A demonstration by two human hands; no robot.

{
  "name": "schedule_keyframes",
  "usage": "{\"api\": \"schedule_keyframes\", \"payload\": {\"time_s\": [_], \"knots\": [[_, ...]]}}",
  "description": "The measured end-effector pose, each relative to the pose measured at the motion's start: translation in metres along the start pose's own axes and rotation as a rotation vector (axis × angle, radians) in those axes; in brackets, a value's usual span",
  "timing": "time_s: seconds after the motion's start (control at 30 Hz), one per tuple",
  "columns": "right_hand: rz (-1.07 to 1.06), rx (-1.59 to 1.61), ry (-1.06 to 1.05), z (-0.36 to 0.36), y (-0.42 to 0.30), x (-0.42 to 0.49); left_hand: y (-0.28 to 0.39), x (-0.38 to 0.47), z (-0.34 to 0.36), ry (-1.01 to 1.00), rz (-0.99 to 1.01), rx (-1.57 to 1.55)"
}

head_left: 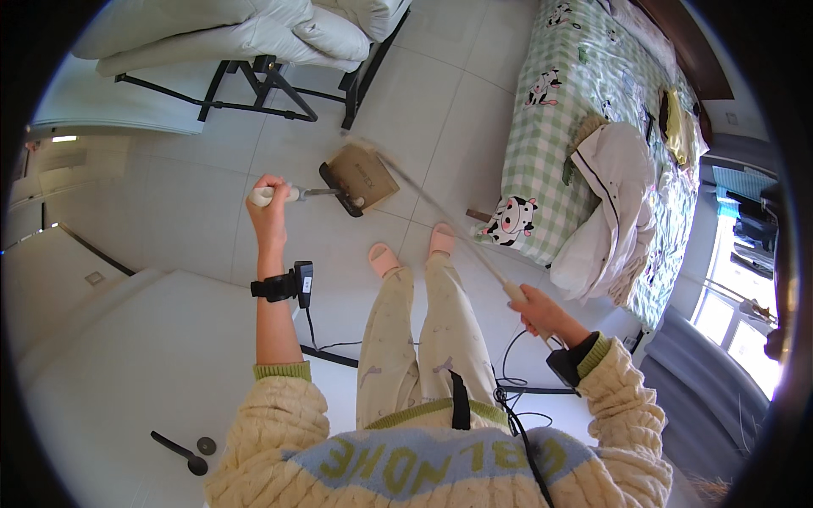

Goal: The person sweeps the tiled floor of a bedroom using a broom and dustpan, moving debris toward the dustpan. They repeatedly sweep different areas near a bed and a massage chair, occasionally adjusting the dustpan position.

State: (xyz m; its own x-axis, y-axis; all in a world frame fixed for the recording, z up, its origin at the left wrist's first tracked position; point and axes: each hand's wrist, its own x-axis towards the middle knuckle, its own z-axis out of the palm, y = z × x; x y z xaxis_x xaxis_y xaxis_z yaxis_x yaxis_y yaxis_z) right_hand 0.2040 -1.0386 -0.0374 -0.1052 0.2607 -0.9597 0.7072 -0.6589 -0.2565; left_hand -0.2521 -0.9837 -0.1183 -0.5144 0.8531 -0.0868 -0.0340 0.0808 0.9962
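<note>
My left hand (272,193) is closed around the pale end of a long-handled dustpan, whose grey shaft (321,192) runs down to its black-edged pan (343,190). A brown cardboard piece (368,178) with printing lies at the pan, and a small pale clump (359,202) shows at its lower edge. In my right hand (537,310) is the light handle of a broom (470,244). The broom's shaft slants up and left to the far side of the cardboard, where its blurred head (362,140) is near the floor.
At right stands a bed (527,152) with a green checked cover and a white coat (613,190) on it. A black metal frame (273,111) under white cushions (254,38) is at the upper left. A white door with a black handle (181,452) is at the lower left.
</note>
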Motion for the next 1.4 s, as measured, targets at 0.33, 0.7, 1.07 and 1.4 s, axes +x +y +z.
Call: {"api": "schedule_keyframes", "payload": {"time_s": [0.33,0.7,1.07,1.4], "knots": [[-0.412,-0.356,0.404,-0.075,-0.006,0.205,-0.003,0.0,0.0,0.027,-0.02,0.01],[0.078,0.219,0.18,0.066,0.022,0.17,-0.004,0.002,0.001,0.068,-0.04,-0.043],[0.147,0.422,-0.106,0.027,-0.041,0.014,-0.003,0.002,0.0,0.057,-0.011,-0.026],[-0.347,-0.163,0.522,-0.06,-0.074,0.171,0.013,-0.025,-0.055,0.29,0.055,-0.14]]}}
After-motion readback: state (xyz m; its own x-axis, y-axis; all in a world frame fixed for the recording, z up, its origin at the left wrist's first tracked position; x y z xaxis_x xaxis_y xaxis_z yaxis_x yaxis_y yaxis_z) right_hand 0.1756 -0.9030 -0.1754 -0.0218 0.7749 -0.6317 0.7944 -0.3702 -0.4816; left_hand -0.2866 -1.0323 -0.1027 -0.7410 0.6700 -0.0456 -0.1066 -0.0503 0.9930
